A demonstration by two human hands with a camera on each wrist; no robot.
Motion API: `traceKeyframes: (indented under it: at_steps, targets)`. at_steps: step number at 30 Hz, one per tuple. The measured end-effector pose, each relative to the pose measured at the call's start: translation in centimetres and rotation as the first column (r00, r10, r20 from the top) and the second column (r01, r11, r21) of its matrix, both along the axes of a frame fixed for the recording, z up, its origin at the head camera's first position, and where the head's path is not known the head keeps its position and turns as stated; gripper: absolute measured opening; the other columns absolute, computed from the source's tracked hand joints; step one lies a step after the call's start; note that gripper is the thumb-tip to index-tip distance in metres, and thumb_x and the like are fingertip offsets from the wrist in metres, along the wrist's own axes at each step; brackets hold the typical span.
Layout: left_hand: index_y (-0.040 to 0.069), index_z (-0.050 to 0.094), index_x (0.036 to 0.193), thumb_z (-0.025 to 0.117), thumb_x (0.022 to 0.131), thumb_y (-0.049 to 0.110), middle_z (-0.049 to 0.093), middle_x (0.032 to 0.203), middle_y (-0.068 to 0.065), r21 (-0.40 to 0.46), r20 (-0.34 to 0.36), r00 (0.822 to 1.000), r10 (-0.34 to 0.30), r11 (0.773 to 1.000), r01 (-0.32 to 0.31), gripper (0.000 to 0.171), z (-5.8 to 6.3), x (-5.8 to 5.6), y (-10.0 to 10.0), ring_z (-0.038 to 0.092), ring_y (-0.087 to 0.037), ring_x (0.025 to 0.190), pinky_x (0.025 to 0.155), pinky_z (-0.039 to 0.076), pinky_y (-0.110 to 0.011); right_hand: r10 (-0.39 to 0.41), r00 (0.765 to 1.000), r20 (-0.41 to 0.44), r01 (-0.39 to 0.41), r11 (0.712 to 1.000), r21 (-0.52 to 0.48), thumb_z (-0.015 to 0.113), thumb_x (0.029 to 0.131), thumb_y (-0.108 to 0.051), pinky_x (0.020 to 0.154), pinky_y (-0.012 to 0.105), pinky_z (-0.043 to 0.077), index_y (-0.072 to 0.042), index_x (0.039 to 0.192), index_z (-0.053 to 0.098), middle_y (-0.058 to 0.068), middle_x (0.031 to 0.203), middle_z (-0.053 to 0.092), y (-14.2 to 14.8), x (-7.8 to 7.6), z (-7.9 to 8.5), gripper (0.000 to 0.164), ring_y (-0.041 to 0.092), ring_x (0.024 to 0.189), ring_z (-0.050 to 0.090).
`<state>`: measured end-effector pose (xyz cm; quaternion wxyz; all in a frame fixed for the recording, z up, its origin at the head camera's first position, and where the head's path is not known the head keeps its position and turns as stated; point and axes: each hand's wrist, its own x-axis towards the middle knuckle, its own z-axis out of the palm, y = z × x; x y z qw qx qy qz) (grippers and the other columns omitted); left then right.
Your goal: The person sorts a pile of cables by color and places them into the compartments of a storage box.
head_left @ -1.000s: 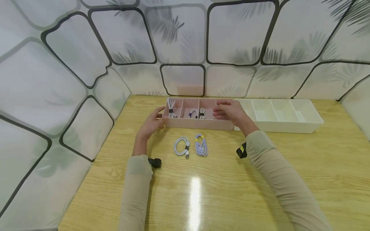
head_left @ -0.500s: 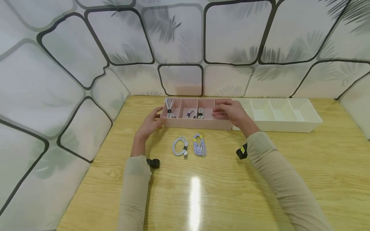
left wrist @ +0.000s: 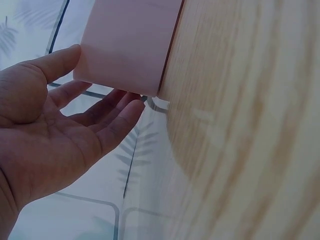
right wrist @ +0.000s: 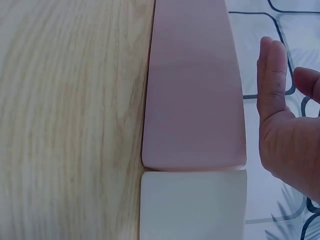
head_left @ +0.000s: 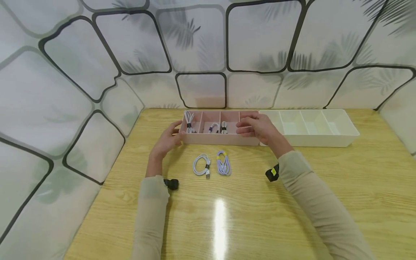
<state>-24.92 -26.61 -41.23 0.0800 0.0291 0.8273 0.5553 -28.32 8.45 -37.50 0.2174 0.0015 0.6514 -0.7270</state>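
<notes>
A pink divided organizer box stands near the back of the table. My left hand touches its left end, thumb by the front corner and fingers along the end wall, as the left wrist view shows. Over the box's rightmost compartment hovers my right hand, fingers extended; I see nothing held in it. A tied white cable is in the leftmost compartment. The second holds a small cable with a purple tie. In the third lies a small white cable with a black tie.
A white divided box adjoins the pink one on the right. On the table before the pink box lie a coiled white USB cable and a lilac cable with a yellow tie. A patterned cloth wall rises behind.
The whole scene shifts slightly left in the head view. Both hands keep nearly the same place at the pink box, and the cables stay put.
</notes>
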Motion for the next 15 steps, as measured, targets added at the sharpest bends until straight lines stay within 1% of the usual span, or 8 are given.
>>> traceKeyframes:
  at_steps: [4,10,12,15]
  targets:
    - [0.011,0.027,0.157,0.051,0.105,0.021,0.04,0.149,-0.028,-0.007,-0.01,1.0,0.003,1.0,-0.003,0.058,0.0,-0.1,0.0,0.047,-0.04,0.127,0.097,0.047,-0.053,0.038,0.999,-0.023,-0.037,0.998,0.049,0.051,0.104,-0.014,0.069,0.03,0.059,0.004,0.146,0.04,0.001,0.094,0.07,-0.3,0.7,-0.2,0.048,0.015,0.073,0.072]
    - [0.01,0.027,0.157,0.05,0.105,0.02,0.039,0.149,-0.028,0.002,-0.002,1.0,-0.001,1.0,0.001,0.058,0.0,-0.1,0.0,0.046,-0.04,0.129,0.098,0.046,-0.054,0.082,0.996,-0.032,-0.079,0.993,0.087,0.052,0.103,-0.014,0.072,0.032,0.059,0.005,0.145,0.042,0.003,0.099,0.069,-0.7,1.9,-0.8,0.047,0.015,0.073,0.072]
    - [0.01,0.027,0.157,0.051,0.105,0.02,0.04,0.149,-0.028,0.007,-0.001,1.0,0.002,1.0,-0.002,0.057,-0.1,-0.1,0.0,0.047,-0.04,0.128,0.098,0.046,-0.054,0.096,0.994,-0.052,-0.09,0.99,0.105,0.053,0.103,-0.014,0.07,0.031,0.059,0.006,0.143,0.044,0.005,0.101,0.069,-0.9,2.2,-1.1,0.046,0.015,0.073,0.072]
    - [0.01,0.028,0.157,0.051,0.105,0.02,0.04,0.149,-0.028,0.002,-0.01,1.0,-0.001,1.0,0.001,0.058,-0.2,-0.1,0.0,0.047,-0.04,0.128,0.097,0.047,-0.053,0.135,0.985,-0.104,-0.118,0.982,0.15,0.055,0.101,-0.014,0.069,0.034,0.06,0.008,0.139,0.046,0.015,0.108,0.069,-1.3,2.6,-1.5,0.044,0.014,0.072,0.071]
